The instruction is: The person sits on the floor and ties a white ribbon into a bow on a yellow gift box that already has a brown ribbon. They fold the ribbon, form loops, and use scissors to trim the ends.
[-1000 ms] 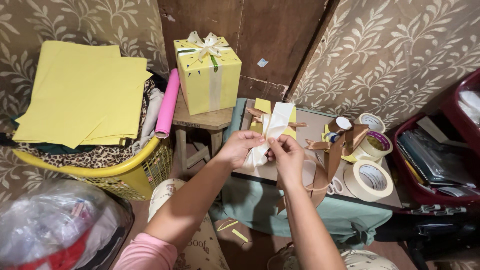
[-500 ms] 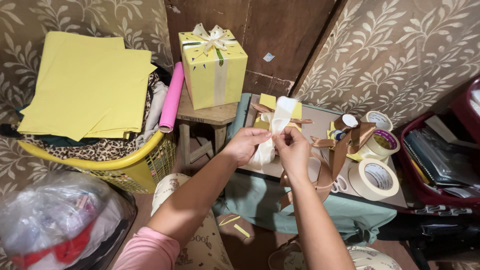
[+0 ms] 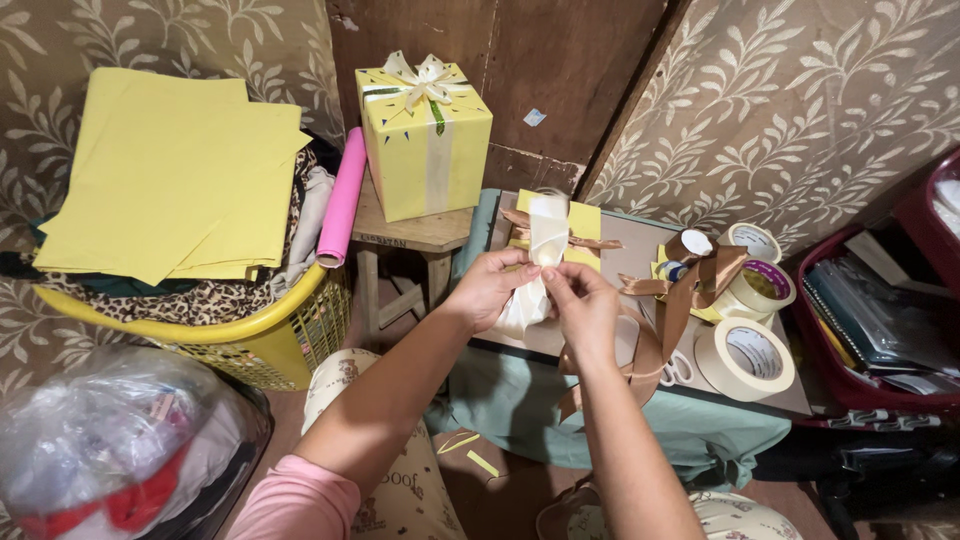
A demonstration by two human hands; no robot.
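Step in hand, likely: forming loop in cream ribbon (image 3: 545, 250). Left hand (image 3: 490, 288), right hand (image 3: 583, 302) both pinching it. Next likely needing firm pinch, neat fold.

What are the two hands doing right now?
Left hand: closed, pinching the cream ribbon.
Right hand: closed, pinching the same cream ribbon.
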